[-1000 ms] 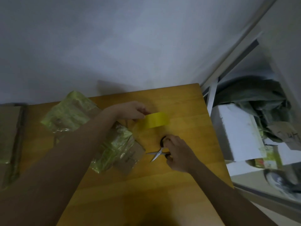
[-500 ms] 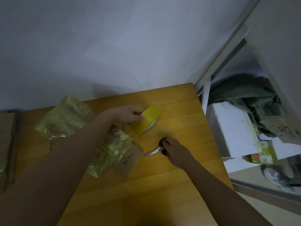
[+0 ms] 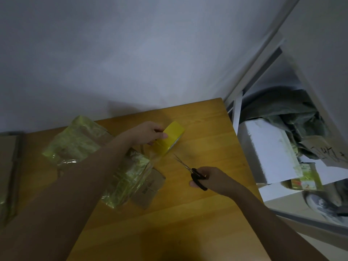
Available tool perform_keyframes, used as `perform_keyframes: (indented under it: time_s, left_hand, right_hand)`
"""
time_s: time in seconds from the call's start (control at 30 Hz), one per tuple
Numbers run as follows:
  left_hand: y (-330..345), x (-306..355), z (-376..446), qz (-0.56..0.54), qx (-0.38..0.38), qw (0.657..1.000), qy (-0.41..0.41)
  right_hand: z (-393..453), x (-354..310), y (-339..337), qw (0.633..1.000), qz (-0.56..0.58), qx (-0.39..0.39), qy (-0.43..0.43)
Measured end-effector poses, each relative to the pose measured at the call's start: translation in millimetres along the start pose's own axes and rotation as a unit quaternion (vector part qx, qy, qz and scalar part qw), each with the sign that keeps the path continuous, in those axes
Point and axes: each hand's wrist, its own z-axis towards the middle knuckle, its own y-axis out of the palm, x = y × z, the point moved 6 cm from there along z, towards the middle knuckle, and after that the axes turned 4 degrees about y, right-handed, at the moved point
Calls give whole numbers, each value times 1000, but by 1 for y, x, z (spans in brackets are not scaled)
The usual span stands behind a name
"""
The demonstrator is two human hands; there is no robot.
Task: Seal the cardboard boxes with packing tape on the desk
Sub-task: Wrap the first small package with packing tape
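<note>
Tape roll (image 3: 170, 137) in left fingers (image 3: 160, 135), apparently tilted

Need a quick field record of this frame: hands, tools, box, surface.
left hand: grips the tape roll, held above the desk
right hand: holds the scissors, blades pointing at the tape
box: taped cardboard, lying on the desk under the left forearm
second box: taped, farther left
desk: wooden

L box (image 3: 7, 166) cut by frame edge
</note>
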Motion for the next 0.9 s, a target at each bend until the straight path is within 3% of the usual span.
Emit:
perform_keyframes:
  time_s: [0.13, 0.33, 0.8, 0.9]
  left_hand:
    - [-1, 0, 3, -8, 5, 1000, 13]
    - [-2, -4, 8, -11, 5, 1000, 4]
    - [-4, -7, 10, -41, 5, 999, 2]
    - [-4, -7, 11, -43, 3, 999, 2]
  right_hand:
    - [-1, -7, 10, 990, 11, -122, 72]
    - [16, -26, 22, 969, 40, -226, 86]
    - [51, -57, 18, 966, -12, -253, 51]
    - [51, -59, 11, 976, -16, -217, 24]
